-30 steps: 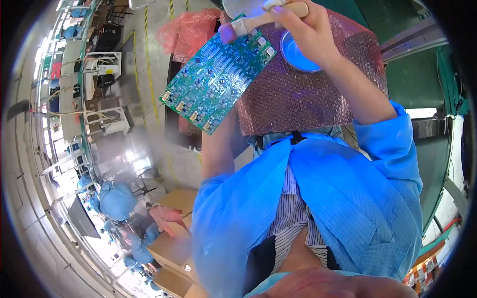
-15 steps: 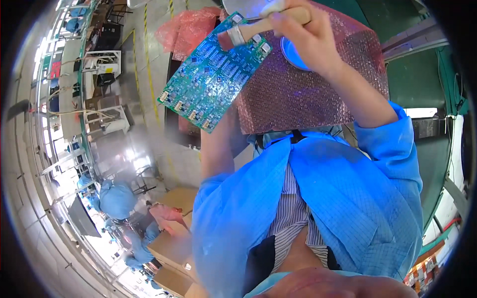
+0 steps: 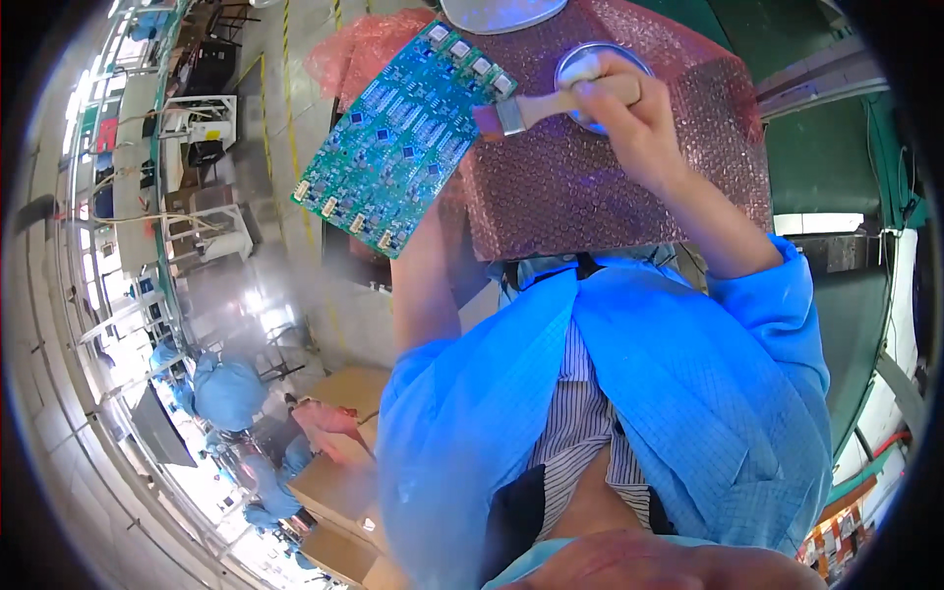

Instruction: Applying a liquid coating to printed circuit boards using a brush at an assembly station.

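Note:
A green circuit board (image 3: 393, 147) is held up at a slant over the left edge of the bubble wrap. My left hand (image 3: 442, 218) supports it from below; its fingers are hidden behind the board. My right hand (image 3: 634, 118) is closed around the wooden handle of a flat paintbrush (image 3: 536, 110). The brush's reddish-brown bristles point left, beside the board's right edge, below its row of white square connectors. Under my right hand stands a round dish (image 3: 566, 71), its inside lit blue.
Pink bubble wrap (image 3: 580, 202) covers the work surface before me, and more loose wrap (image 3: 359, 54) lies at the far left. A white rounded object (image 3: 501, 14) stands at the far edge. Cardboard boxes (image 3: 344, 477) are stacked at lower left. People in blue (image 3: 228, 390) sit further left.
My right hand has drawn the brush down and right, off the board's connector end to its right edge. The board has shifted slightly left.

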Available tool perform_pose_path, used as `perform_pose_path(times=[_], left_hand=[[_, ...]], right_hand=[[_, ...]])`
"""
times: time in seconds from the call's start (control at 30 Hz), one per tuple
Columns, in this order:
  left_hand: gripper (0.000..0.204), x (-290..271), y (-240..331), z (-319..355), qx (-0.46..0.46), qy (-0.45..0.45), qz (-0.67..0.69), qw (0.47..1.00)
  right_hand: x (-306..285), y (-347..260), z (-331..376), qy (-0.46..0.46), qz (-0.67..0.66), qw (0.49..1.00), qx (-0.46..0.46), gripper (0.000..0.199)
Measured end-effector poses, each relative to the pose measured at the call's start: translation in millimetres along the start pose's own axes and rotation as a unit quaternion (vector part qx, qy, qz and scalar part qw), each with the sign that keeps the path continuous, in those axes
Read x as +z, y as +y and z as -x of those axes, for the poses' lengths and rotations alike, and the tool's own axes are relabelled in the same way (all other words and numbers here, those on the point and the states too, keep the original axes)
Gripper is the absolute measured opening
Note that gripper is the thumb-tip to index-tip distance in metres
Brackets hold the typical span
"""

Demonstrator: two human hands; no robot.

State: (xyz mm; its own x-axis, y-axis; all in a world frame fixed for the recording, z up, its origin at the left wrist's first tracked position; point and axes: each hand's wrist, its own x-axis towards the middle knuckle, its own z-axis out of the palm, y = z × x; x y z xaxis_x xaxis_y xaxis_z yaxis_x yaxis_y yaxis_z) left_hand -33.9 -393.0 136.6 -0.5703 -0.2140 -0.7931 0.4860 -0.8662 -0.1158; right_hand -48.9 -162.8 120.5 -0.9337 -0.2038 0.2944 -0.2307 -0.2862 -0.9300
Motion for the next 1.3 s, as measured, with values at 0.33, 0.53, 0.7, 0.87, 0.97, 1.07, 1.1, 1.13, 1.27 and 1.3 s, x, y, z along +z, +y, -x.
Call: perform_pose_path(times=[0.33, 0.53, 0.7, 0.87, 0.97, 1.07, 1.1, 1.13, 1.27, 1.3], left_hand=[[0.049, -30, 17, -29, -0.315, -0.537, -0.222, 0.751], [0.043, -41, 10, -36, -0.347, -0.465, -0.214, 0.786], [0.038, -45, 11, -39, -0.279, -0.427, -0.274, 0.816], [0.038, -45, 10, -38, -0.304, -0.42, -0.249, 0.818], [0.038, -42, 5, -32, -0.252, -0.438, -0.307, 0.807], [0.05, -48, 12, -49, -0.332, -0.505, -0.221, 0.766], [0.05, -48, 12, -50, -0.333, -0.504, -0.22, 0.766], [0.05, -48, 12, -50, -0.343, -0.492, -0.217, 0.77], [0.053, -48, 14, -58, -0.333, -0.486, -0.217, 0.778], [0.053, -49, 13, -58, -0.334, -0.486, -0.217, 0.778]], right_hand=[[-86, 17, 21, 0.163, 0.134, 0.977, 0.043, 0.015], [-106, 47, 30, 0.135, 0.25, 0.953, 0.107, 0.016], [-106, 51, 28, 0.132, 0.296, 0.941, 0.102, 0.017], [-107, 51, 29, 0.137, 0.295, 0.941, 0.096, 0.017], [-108, 39, 29, 0.167, 0.259, 0.946, 0.103, 0.017], [-118, 23, 28, 0.177, 0.238, 0.952, 0.079, 0.016], [-123, 16, 29, 0.179, 0.248, 0.948, 0.085, 0.016], [-128, 12, 30, 0.18, 0.258, 0.945, 0.091, 0.015], [-133, -2, 30, 0.208, 0.214, 0.949, 0.1, 0.016], [-133, -4, 30, 0.207, 0.215, 0.949, 0.1, 0.016]])
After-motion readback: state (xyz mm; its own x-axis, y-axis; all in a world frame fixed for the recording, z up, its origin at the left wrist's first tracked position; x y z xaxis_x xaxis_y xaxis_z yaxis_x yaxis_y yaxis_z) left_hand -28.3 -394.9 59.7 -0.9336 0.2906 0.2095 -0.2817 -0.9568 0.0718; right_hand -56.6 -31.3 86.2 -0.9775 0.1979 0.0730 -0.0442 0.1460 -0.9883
